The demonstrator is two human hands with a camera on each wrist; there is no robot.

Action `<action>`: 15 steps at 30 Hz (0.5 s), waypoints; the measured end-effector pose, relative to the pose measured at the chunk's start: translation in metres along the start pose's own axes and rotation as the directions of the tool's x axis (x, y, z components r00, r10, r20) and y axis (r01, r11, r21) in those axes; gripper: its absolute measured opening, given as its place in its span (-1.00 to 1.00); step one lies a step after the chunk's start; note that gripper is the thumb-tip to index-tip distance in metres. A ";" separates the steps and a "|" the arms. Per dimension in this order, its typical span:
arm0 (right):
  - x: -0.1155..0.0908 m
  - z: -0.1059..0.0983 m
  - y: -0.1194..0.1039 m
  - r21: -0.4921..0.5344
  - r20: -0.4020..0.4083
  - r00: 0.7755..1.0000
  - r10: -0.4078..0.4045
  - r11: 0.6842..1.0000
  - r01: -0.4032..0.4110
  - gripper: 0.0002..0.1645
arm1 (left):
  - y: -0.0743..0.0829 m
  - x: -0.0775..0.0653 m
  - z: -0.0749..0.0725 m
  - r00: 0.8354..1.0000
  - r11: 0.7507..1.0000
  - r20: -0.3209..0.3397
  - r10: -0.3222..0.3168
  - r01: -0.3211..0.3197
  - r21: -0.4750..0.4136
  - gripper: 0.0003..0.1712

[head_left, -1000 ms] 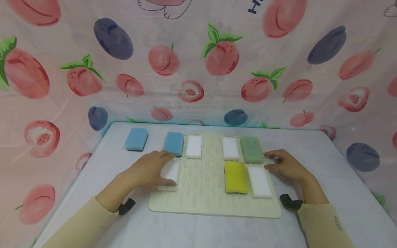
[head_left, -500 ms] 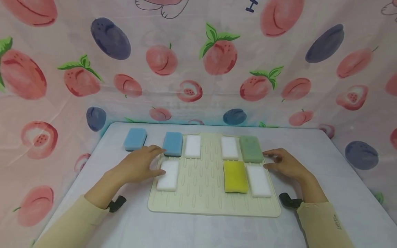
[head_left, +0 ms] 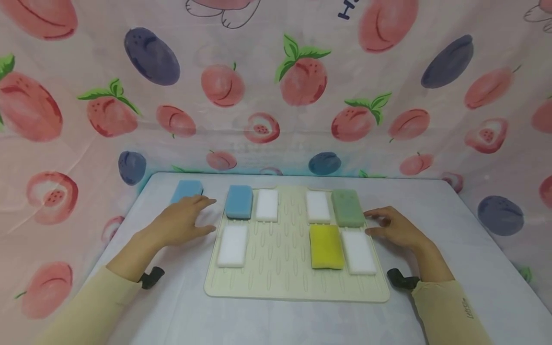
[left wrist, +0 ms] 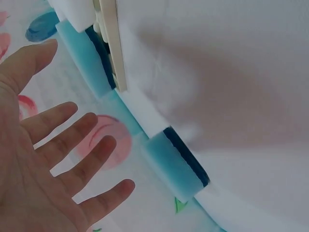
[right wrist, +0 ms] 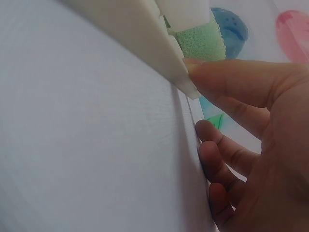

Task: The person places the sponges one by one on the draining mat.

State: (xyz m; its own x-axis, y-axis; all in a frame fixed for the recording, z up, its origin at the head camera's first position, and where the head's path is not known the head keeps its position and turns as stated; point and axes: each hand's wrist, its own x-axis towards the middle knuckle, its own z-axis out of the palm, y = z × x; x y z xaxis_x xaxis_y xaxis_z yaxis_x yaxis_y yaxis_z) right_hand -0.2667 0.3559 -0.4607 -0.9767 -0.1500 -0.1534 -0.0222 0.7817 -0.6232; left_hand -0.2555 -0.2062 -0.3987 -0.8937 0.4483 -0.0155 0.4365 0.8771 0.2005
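Note:
My left hand (head_left: 181,221) is spread over the table left of the cream ridged mat (head_left: 276,282), holding nothing. In the head view it covers part of a blue sponge (head_left: 188,189) that lies off the mat; the left wrist view shows this sponge (left wrist: 176,164) beyond the fingertips. Another blue sponge (head_left: 239,201) sits on the mat's back left corner, with a white sponge (head_left: 233,246) in front of it. My right hand (head_left: 396,227) touches the mat's right edge with its thumb, forefinger near the green sponge (head_left: 348,207). Its other fingers are loosely bent.
The mat also bears a yellow sponge (head_left: 326,247), a white sponge (head_left: 359,252) at right, and two more at the back, one left (head_left: 267,205) and one right (head_left: 318,207). A fruit-print curtain (head_left: 276,96) stands behind the white table (head_left: 267,326).
My left hand has moved left, off the front left white sponge and the blue sponge behind it, out over the table. Those sponges stay in place. The right hand keeps its position at the mat.

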 end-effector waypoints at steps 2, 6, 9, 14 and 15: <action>0.000 0.000 0.000 0.000 0.000 1.000 0.002 1.000 -0.002 -0.33 | -0.004 0.001 -0.001 1.000 1.000 -0.005 -0.007 0.007 0.001 -0.16; 0.000 0.000 0.000 0.005 -0.001 1.000 -0.002 1.000 0.002 -0.33 | -0.012 0.004 -0.003 1.000 1.000 0.001 -0.026 0.026 0.010 -0.15; 0.000 0.000 0.000 0.007 -0.001 1.000 -0.012 1.000 0.012 -0.34 | -0.018 0.007 -0.003 0.999 0.999 0.013 -0.046 0.046 0.010 -0.14; 0.000 -0.001 0.000 0.013 -0.002 1.000 -0.026 1.000 0.026 -0.35 | -0.027 0.010 -0.005 0.997 0.997 0.023 -0.073 0.073 -0.003 -0.11; 0.000 -0.001 0.000 0.013 -0.002 1.000 -0.028 1.000 0.028 -0.35 | -0.029 0.011 -0.005 0.997 0.997 0.025 -0.076 0.076 -0.004 -0.11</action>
State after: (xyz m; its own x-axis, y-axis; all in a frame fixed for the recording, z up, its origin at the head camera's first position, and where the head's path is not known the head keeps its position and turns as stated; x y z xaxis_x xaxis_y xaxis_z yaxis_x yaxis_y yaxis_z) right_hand -0.2665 0.3567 -0.4600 -0.9762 -0.1700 -0.1344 -0.0463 0.7694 -0.6370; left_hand -0.2786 -0.2276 -0.3995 -0.9216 0.3843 -0.0551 0.3666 0.9081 0.2024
